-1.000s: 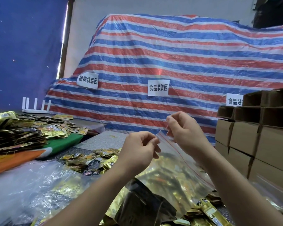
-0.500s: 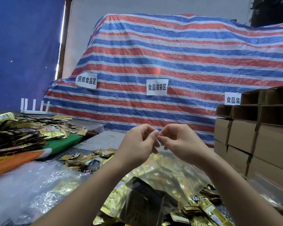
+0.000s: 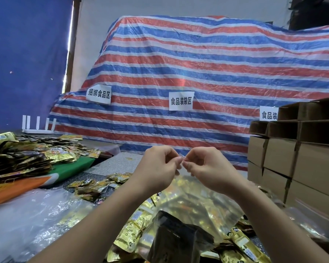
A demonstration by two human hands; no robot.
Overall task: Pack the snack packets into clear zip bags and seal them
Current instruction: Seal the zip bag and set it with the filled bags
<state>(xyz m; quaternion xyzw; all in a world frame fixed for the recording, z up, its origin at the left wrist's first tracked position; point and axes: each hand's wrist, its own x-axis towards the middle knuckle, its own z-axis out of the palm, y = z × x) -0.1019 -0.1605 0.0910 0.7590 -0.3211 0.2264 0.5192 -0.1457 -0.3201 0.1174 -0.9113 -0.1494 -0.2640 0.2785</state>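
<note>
Only the head view here; both hands are up in the middle of the frame, fingertips almost touching; the left hand (image 3: 157,168) and right hand (image 3: 207,168) each pinch the top edge of the zip bag (image 3: 190,205) between thumb and curled fingers, at pretty much the same spot. The bag hangs straight down from that pinch toward the near edge, with a dark packet (image 3: 177,238) and gold ones showing through it; its zip strip should run left-right under the fingers, though I can't really make it out. Neither hand is closer, so I'd guess sealing means sliding the pinches apart along the strip. Loose packets (image 3: 101,186) sit on the table just left; boxes (image 3: 300,158) stacked on the right; a striped tarp (image 3: 198,63) far behind.
</note>
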